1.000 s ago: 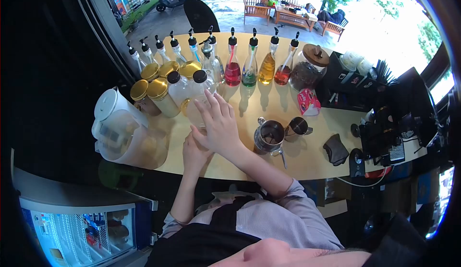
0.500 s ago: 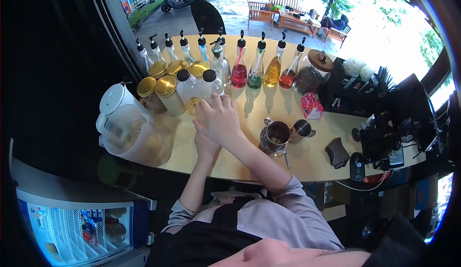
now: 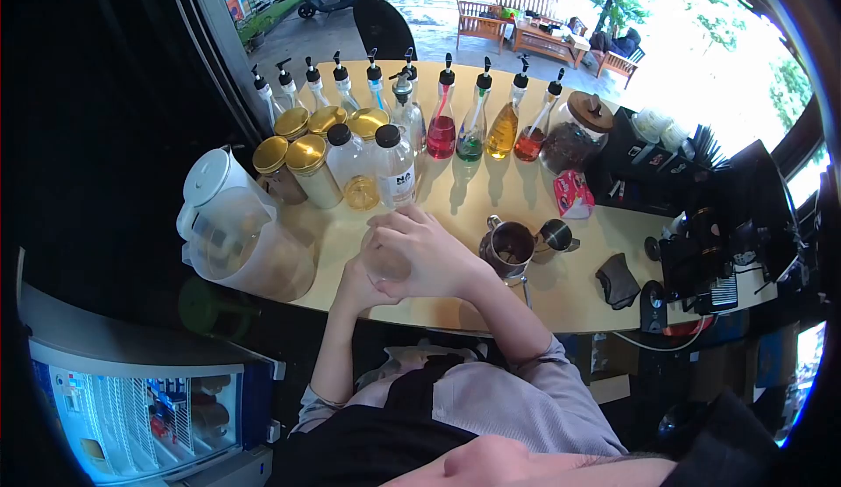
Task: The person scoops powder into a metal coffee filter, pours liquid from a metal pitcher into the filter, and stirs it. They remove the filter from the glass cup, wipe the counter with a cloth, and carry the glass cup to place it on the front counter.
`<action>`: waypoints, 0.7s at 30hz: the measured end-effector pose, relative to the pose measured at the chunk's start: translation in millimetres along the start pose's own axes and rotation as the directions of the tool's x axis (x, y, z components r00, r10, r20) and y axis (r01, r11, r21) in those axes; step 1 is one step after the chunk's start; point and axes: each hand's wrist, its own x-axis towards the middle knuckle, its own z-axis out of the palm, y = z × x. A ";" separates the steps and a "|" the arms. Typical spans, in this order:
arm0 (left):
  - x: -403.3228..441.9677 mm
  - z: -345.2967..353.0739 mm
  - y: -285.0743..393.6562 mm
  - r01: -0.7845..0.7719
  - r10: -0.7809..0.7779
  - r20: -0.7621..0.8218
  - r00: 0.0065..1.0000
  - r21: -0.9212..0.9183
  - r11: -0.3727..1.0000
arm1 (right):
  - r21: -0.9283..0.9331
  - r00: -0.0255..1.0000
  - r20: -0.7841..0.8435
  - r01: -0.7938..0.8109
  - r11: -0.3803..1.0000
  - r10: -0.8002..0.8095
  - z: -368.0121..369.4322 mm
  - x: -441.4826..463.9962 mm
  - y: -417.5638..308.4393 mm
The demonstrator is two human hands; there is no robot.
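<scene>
My left hand (image 3: 357, 289) and my right hand (image 3: 429, 255) are together over the near edge of the counter (image 3: 429, 310), with fingers curled round a clear, cup-like vessel (image 3: 386, 261). The fingers partly hide it. Just beyond them stand two clear bottles with dark caps, one with amber liquid (image 3: 361, 191) and one with a printed label (image 3: 399, 182). To the right of my right hand are a metal pitcher (image 3: 511, 247) and a smaller metal cup (image 3: 555, 235).
Gold-lidded jars (image 3: 308, 172) and a large lidded plastic jug (image 3: 241, 242) stand at left. Pump bottles (image 3: 441, 137) line the back. At right are a wooden-lidded jar (image 3: 574, 137), a pink packet (image 3: 574, 195), a dark cloth (image 3: 618, 280) and black equipment (image 3: 705, 242).
Both hands have drawn back toward me from the dark-capped bottles. The clear vessel now shows between them, and the labelled bottle has come into fuller view.
</scene>
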 end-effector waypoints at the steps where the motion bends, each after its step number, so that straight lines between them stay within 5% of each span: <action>1: -1.6 -2.8 -1.6 -0.001 0.006 0.058 0.998 -0.074 0.997 | 0.084 0.995 0.022 0.099 0.992 -0.101 -5.7 -0.6 -0.7; 3: -2.2 -3.3 6.9 0.002 0.016 0.117 0.993 -0.151 0.989 | 0.168 0.979 0.036 0.192 0.967 -0.201 -17.1 -1.7 -2.6; 6: -2.1 -5.9 40.0 -0.115 0.098 -0.088 0.991 -0.209 0.971 | 0.285 0.972 0.039 0.213 0.935 -0.233 -26.4 -2.7 -4.2; 8: -8.4 -10.6 41.9 -0.067 0.065 -0.052 0.997 -0.039 0.997 | 0.237 0.966 -0.247 0.141 0.961 -0.081 -25.3 -3.5 -4.9; 9: -14.5 -11.3 26.9 -0.065 0.063 -0.053 0.997 -0.040 0.997 | 0.238 0.966 -0.245 0.141 0.961 -0.082 -17.2 -5.0 -2.0; 11: -27.6 -12.1 -18.7 -0.055 0.056 -0.031 0.998 0.026 0.998 | 0.390 0.797 -0.555 -0.003 0.921 0.237 20.2 -12.0 14.9; 15: -37.6 -16.0 -40.6 -0.009 0.021 -0.168 0.986 0.074 0.997 | 0.567 0.657 -0.561 -0.138 0.812 0.504 109.6 -43.2 60.7; 16: -39.0 -21.1 -38.5 -0.073 0.114 -0.125 0.986 0.298 0.952 | 0.570 0.661 -0.556 -0.139 0.810 0.504 123.2 -51.8 66.7; 18: -44.2 -13.9 -68.4 0.014 0.006 -0.176 0.984 0.114 0.993 | 0.204 0.757 -0.522 -0.337 0.919 0.393 142.0 -68.7 73.9; 21: -50.0 -5.5 -84.7 0.123 -0.153 -0.208 0.966 -0.151 0.981 | 0.077 0.795 -0.401 -0.466 0.881 0.456 154.3 -81.9 74.9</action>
